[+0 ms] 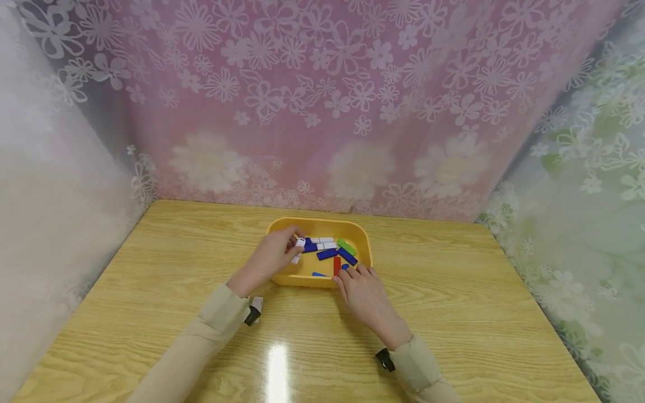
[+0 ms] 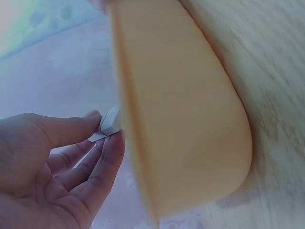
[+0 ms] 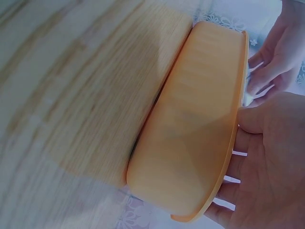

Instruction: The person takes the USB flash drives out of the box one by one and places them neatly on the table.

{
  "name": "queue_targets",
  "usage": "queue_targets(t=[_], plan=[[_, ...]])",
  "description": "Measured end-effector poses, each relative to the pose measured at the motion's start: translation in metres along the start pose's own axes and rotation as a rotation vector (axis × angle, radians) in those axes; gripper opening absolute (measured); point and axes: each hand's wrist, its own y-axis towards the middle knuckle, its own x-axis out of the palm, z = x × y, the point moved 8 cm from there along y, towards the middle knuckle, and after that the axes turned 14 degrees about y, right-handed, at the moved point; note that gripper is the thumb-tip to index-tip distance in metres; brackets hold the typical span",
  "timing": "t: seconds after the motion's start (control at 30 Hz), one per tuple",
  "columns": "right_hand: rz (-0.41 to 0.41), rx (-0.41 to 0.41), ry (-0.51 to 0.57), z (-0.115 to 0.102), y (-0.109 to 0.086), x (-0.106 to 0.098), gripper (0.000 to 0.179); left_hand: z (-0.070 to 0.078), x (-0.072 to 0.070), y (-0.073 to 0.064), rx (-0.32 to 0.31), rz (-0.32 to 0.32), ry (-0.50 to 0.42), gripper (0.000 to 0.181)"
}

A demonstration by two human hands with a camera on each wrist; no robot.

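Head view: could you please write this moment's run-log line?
left hand: pinches white piece; right hand: at yellow tray rim; red piece: inside tray

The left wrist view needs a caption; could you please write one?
Left hand pinching a white piece at the rim of a yellow tub.

Tub (image 1: 297, 281) sits on the tabletop (image 1: 443, 291), blocks (image 1: 327, 254) inside, left hand (image 1: 272, 254) at 9 o'clock, right hand (image 1: 365, 294) at 4, curtain (image 1: 312, 140) at 12.
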Motion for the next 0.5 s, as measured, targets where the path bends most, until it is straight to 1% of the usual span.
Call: queue_targets(t=[0.13,0.2,0.3,0.4,0.5], plan=[[0.007,0.001,0.007,0.000,0.000,0.000,0.025,0.001,-0.013,-0.013,0.006,0.032,-0.014,0.023],[0.007,0.002,0.014,0.000,0.000,0.000,0.025,0.002,-0.019,-0.021,0.023,0.051,-0.016,0.023],[0.009,-0.003,0.018,-0.001,0.000,-0.001,0.024,0.003,-0.024,-0.033,0.044,0.059,-0.016,0.022],[0.014,-0.006,0.014,-0.002,0.000,-0.001,0.024,0.003,-0.024,-0.044,0.033,0.031,-0.017,0.022],[0.018,-0.011,0.006,-0.002,0.000,-0.001,0.023,0.001,-0.019,-0.055,0.009,-0.010,-0.023,0.021]])
